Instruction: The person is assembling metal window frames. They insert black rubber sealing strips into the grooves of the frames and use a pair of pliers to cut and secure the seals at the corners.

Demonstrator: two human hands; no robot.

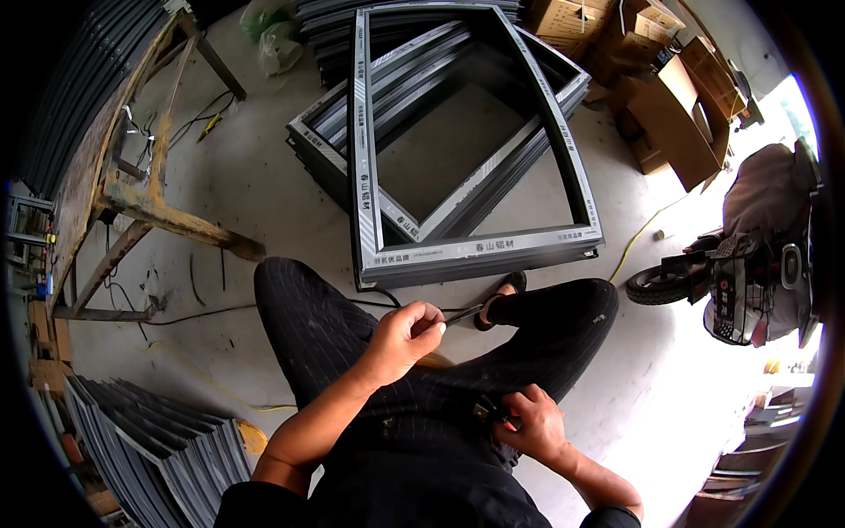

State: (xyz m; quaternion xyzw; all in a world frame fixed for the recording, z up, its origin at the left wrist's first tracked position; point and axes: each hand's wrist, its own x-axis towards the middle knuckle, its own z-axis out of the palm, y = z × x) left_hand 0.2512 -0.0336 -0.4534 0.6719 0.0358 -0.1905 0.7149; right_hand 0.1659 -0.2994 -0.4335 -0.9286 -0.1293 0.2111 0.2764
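Note:
My left hand (pixel 405 341) is above my lap, thumb and fingers pinched on a thin black strip (pixel 463 314) whose end sticks out to the right. Lower down, by my right thigh, my right hand (pixel 534 425) is closed round a small hand tool (pixel 510 423) with red and black parts; its exact kind is hidden by the fingers. Just beyond my knees lies a grey rectangular window frame (pixel 493 246), covered in printed protective film. It rests on a stack of similar frames (pixel 327 157) turned at an angle.
A rough wooden stand (pixel 176 216) stands on the left. Dark profiles (pixel 167 449) are piled at lower left. Cardboard boxes (pixel 678 119) sit at far right, with a scooter (pixel 748 273) nearer. A black cord (pixel 202 313) and a yellow cord (pixel 635 245) cross the floor.

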